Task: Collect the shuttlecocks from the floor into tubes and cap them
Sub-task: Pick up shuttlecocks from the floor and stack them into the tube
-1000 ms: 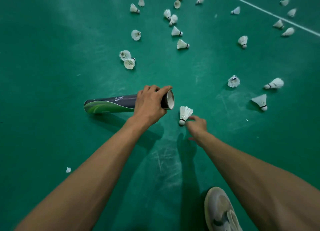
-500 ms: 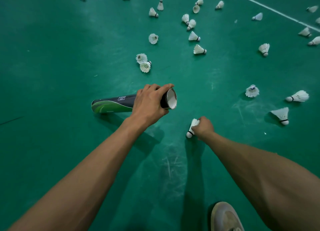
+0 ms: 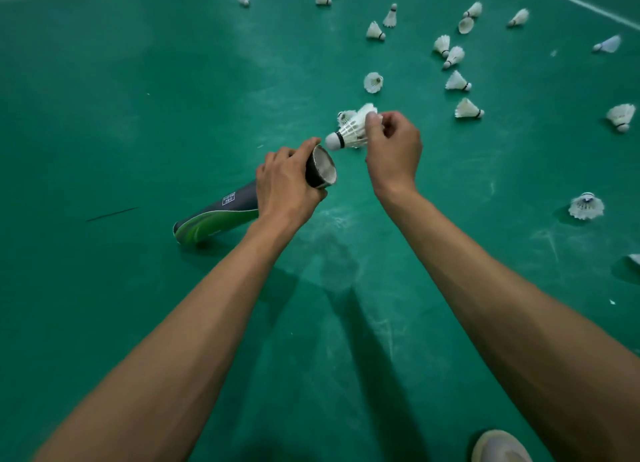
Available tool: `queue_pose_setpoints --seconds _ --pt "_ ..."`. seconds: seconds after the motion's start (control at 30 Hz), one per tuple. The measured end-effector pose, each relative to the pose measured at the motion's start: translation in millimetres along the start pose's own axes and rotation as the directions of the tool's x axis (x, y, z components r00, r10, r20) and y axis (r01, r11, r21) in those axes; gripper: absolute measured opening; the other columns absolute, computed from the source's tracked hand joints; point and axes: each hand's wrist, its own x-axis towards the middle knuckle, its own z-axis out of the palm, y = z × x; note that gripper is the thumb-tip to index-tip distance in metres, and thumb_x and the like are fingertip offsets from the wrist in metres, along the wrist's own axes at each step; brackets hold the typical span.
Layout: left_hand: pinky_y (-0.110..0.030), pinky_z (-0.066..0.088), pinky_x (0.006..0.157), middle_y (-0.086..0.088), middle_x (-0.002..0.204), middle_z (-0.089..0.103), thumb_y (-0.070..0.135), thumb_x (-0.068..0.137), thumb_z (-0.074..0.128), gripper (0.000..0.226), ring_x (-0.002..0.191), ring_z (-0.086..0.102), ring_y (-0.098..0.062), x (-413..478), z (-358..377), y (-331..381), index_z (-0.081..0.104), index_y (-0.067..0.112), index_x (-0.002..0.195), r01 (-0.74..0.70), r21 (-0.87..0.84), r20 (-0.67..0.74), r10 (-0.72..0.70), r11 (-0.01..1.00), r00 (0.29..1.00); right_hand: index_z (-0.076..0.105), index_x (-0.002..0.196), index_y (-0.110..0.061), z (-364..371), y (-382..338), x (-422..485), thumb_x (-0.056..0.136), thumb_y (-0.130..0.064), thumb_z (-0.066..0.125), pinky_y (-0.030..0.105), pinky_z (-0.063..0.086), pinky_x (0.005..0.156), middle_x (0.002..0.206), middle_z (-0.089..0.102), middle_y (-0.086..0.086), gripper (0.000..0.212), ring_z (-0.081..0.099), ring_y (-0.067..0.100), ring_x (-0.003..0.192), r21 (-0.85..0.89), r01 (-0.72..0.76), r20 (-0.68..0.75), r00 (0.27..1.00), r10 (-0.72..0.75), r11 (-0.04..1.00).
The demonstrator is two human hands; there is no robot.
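One shuttlecock [image 3: 349, 132] is being pinched by its feathers in the right hand [image 3: 394, 149], cork aiming at the open mouth of the tube [image 3: 221, 215] just beside it. The left hand [image 3: 287, 187] is gripping the tube near its rim. Any misalignment is risking the skirt catching the rim and crushing feathers.

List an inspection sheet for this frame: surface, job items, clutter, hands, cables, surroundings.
Surface: green court floor, scuffed, white line far right.
Job's things: tube, mouth open, no cap seen; held shuttlecock just outside the mouth; loose shuttlecocks scattered beyond.
Clutter: small white fleck on floor.
Hands: left hand grips tube near the mouth; right hand pinches held shuttlecock's feathers, cork toward tube.
Cables: nothing seen.
Surroundings: shoe at bottom edge.
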Motion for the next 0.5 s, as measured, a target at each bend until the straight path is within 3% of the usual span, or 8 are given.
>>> queue_pose_setpoints --seconds 0.07,0.13,0.23,0.27,0.3,0.33,0.43,0.5 --pt "-0.042 0.042 0.095 -0.008 0.124 0.064 0.036 0.071 0.087 0.085 0.115 0.053 -0.034 2 -8 -6 0.05 0.036 0.148 0.027 -0.015 -0.037 -0.027 1.0 0.999 0.065 0.076 -0.022 9 -14 -11 0.093 -0.033 0.063 0.035 0.052 0.061 0.064 0.061 -0.012 0.021 0.057 0.008 0.058 0.025 0.079 0.088 0.993 -0.081 0.997" --pt "-0.043 0.044 0.094 -0.009 0.123 0.065 0.038 0.071 0.086 0.085 0.113 0.054 -0.035 6 -16 -10 0.05 0.035 0.147 0.05 -0.036 -0.07 -0.053 0.998 0.996 0.072 0.082 -0.017 17 -23 -22 0.093 -0.029 0.064 0.033 0.053 0.057 0.067 0.066 -0.01 0.018 0.062 0.01 0.058 0.046 0.136 0.294 0.945 -0.143 0.99" --pt "-0.043 0.043 0.095 -0.009 0.123 0.066 0.04 0.076 0.077 0.075 0.114 0.055 -0.035 11 -24 -15 0.052 0.035 0.146 0.083 -0.116 -0.115 -0.097 0.99 0.989 0.071 0.099 -0.009 22 -35 -38 0.103 -0.029 0.055 0.026 0.046 0.041 0.082 0.067 0.005 0.026 0.067 0.022 0.052 0.042 0.059 0.706 0.705 -0.071 0.997" --pt "-0.043 0.043 0.095 -0.008 0.123 0.066 0.04 0.078 0.073 0.072 0.114 0.055 -0.034 12 -25 -17 0.052 0.036 0.146 0.084 -0.131 -0.118 -0.1 0.988 0.988 0.069 0.103 -0.011 23 -39 -41 0.106 -0.034 0.05 0.027 0.047 0.041 0.091 0.067 0.009 0.031 0.069 0.029 0.054 0.025 0.023 0.782 0.622 -0.034 0.999" --pt "-0.043 0.044 0.096 -0.008 0.123 0.067 0.041 0.077 0.073 0.072 0.114 0.056 -0.034 13 -27 -19 0.052 0.036 0.146 0.081 -0.136 -0.117 -0.097 0.987 0.988 0.069 0.103 -0.014 23 -42 -41 0.107 -0.039 0.046 0.029 0.049 0.042 0.094 0.067 0.009 0.034 0.071 0.032 0.055 0.016 0.019 0.808 0.589 -0.024 1.0" --pt "-0.044 0.044 0.096 -0.007 0.122 0.067 0.041 0.075 0.075 0.074 0.113 0.056 -0.035 13 -28 -21 0.052 0.035 0.145 0.077 -0.134 -0.117 -0.093 0.988 0.989 0.069 0.1 -0.016 23 -46 -41 0.107 -0.042 0.044 0.031 0.05 0.043 0.094 0.069 0.006 0.036 0.071 0.032 0.055 0.023 0.03 0.791 0.61 -0.037 0.999" --pt "-0.042 0.044 0.096 -0.008 0.123 0.066 0.041 0.069 0.088 0.085 0.113 0.056 -0.035 12 -35 -22 0.052 0.035 0.146 0.083 -0.113 -0.122 -0.097 0.99 0.988 0.075 0.09 -0.01 23 -53 -31 0.106 -0.043 0.043 0.026 0.044 0.042 0.088 0.076 0.003 0.048 0.067 0.021 0.047 0.057 0.049 0.547 0.834 -0.073 0.997" --pt "-0.042 0.045 0.097 -0.007 0.126 0.065 0.041 0.068 0.09 0.088 0.114 0.055 -0.033 12 -39 -22 0.051 0.035 0.147 0.087 -0.124 -0.123 -0.102 0.988 0.987 0.076 0.077 -0.009 21 -58 -22 0.107 -0.042 0.041 0.022 0.04 0.04 0.075 0.076 0.002 0.057 0.062 0.015 0.043 0.048 0.049 0.418 0.906 -0.065 0.998"
